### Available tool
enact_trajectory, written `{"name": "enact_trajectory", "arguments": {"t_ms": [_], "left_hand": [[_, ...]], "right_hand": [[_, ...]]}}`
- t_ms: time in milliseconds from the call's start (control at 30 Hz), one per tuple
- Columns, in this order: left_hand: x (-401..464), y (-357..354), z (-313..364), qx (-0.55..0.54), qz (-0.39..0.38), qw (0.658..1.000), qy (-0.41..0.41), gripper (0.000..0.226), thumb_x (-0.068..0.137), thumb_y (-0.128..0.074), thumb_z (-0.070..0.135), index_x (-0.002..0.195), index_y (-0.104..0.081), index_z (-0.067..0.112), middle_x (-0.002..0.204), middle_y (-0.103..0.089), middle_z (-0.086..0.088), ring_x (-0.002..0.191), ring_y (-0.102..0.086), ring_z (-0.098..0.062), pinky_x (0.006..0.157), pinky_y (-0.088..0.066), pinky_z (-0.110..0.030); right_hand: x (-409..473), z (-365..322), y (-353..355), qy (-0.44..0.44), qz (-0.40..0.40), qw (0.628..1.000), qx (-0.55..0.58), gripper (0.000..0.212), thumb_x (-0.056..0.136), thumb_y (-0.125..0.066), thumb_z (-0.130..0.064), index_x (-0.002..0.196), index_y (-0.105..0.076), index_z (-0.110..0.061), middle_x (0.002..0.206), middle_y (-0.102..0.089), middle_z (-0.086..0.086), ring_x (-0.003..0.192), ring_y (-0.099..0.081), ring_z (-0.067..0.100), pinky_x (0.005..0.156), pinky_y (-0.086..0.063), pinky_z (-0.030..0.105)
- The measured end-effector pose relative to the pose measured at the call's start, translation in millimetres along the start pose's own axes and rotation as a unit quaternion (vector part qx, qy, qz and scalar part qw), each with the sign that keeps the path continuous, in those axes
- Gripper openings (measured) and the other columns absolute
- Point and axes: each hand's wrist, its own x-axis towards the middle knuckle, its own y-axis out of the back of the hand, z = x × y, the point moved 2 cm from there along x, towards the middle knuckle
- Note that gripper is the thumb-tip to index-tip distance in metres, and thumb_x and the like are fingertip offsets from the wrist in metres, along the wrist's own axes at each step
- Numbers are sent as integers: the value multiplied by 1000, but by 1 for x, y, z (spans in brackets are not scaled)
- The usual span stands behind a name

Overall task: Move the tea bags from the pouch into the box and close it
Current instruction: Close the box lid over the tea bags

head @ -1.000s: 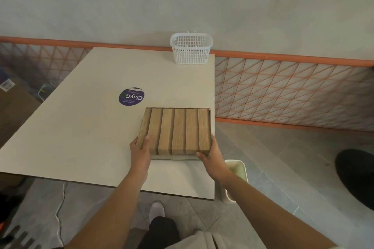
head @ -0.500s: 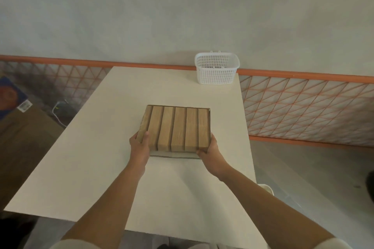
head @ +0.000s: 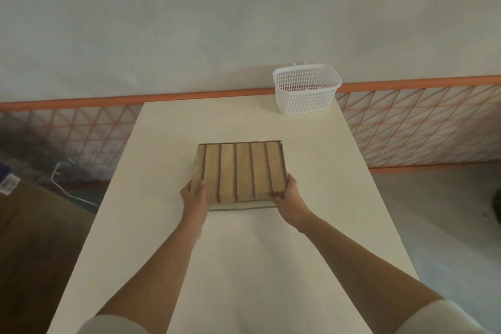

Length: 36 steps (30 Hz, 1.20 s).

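Observation:
A flat wooden box [head: 240,172] with a ribbed lid lies closed in the middle of the cream table [head: 244,266]. My left hand [head: 194,195] grips its near left corner, thumb on the lid. At the near right corner my right hand [head: 288,194] grips the box the same way. A white plastic basket [head: 306,89] stands at the table's far right corner, with something red inside it that I cannot make out. No pouch or tea bags show.
The table's far edge meets a grey wall with an orange rail [head: 108,99] and patterned tiles. A white cable [head: 67,187] trails over the floor on the left. Grey floor [head: 447,211] lies to the right of the table.
The box, held in both hands, has shifted from the table's right edge toward its middle. The view has swung right. A round sticker seen a second ago is out of sight.

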Motion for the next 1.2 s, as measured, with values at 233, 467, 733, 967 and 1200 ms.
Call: {"name": "enact_trajectory", "arguments": {"t_ms": [233,467,733,967,1200], "left_hand": [[14,8,-6,-11,-19,1000,0,52,102,-52,33,144,-29,13,137,-44,-4,128,-49,-25,113,-39,-48],[14,10,-8,-41,-47,998,3,59,98,-61,24,146,-27,14,135,-45,-1,124,-50,-20,110,-41,-40],[17,10,-13,-49,-58,997,14,75,89,-73,17,146,-25,13,140,-47,-7,126,-52,-23,106,-41,-36],[17,4,-12,-74,-48,996,8,70,92,-69,11,146,-25,11,132,-48,-4,119,-52,-20,105,-40,-36],[15,12,-11,31,-68,996,-55,85,90,-71,24,154,-17,13,149,-40,-6,134,-45,-24,107,-37,-31]], "right_hand": [[8,-3,-15,-10,13,1000,-4,71,90,-45,-2,149,-10,-23,133,-36,0,119,-41,19,96,-35,29],[7,-6,-17,-46,-9,995,85,76,93,-51,-47,152,-8,-28,147,-32,-2,135,-36,22,114,-31,44],[15,-6,-18,-47,-4,996,81,66,100,-42,-42,151,-7,-21,148,-31,4,136,-35,24,115,-30,48],[18,-7,-15,-30,-18,997,74,67,99,-44,-42,150,-9,-18,147,-31,6,134,-35,24,115,-30,46],[2,-11,-11,22,-2,1000,5,82,96,-53,-40,153,5,-30,150,-17,-8,136,-29,18,112,-29,38]]}}
